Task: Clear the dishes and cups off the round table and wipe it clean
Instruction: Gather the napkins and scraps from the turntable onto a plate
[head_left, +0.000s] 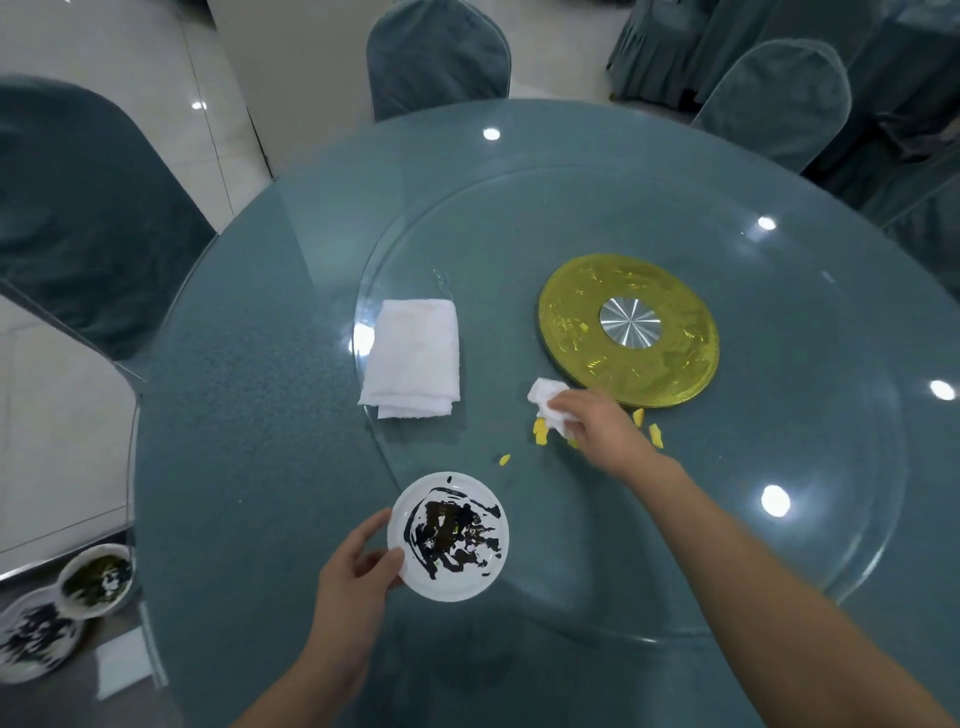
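Note:
My left hand (358, 571) grips the left rim of a small white plate (448, 538) smeared with dark sauce, near the front of the round blue table (249, 457). My right hand (597, 426) holds a crumpled white tissue (548, 402) pressed down on the glass turntable (779, 519), among several yellow food scraps (540, 432). A folded white towel (413, 358) lies on the turntable's left edge, apart from both hands.
A gold disc with a silver hub (629, 328) marks the turntable's centre. Blue-covered chairs (436, 57) ring the table. At the lower left, off the table, stand a dirty bowl (96, 579) and a dirty plate (36, 639).

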